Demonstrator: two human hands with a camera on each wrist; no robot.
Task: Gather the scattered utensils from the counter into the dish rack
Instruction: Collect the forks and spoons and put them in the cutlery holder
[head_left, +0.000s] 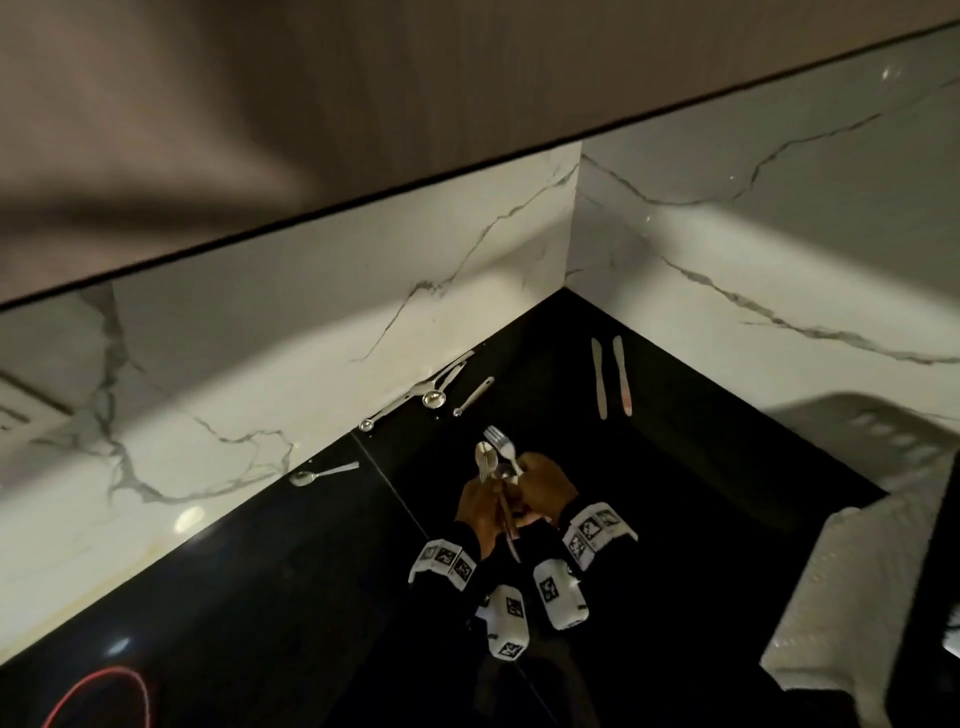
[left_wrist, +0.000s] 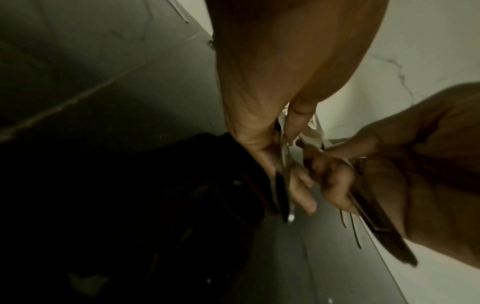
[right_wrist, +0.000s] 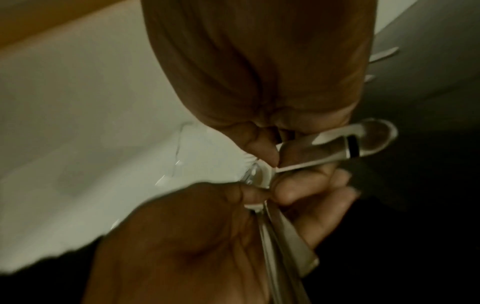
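Observation:
Both hands meet above the black counter (head_left: 701, 493). My left hand (head_left: 480, 501) grips a bundle of utensils (head_left: 491, 457): a fork and a spoon stick up, and a brown handle points back toward me. My right hand (head_left: 540, 483) touches the same bundle. In the right wrist view its thumb and finger (right_wrist: 267, 148) pinch the handle of a shiny spoon (right_wrist: 374, 142), while the left hand (right_wrist: 259, 197) curls round several handles (right_wrist: 280, 236). Loose on the counter lie a spoon (head_left: 322, 474), small measuring spoons (head_left: 434, 397) and two knives (head_left: 610, 376).
A white slotted rack (head_left: 893, 436) and a white mat (head_left: 831, 571) sit at the right edge. Marble walls (head_left: 363, 322) form a corner behind the counter. A dark overhead cabinet (head_left: 311, 104) hangs above. A red ring (head_left: 104, 691) shows at the lower left.

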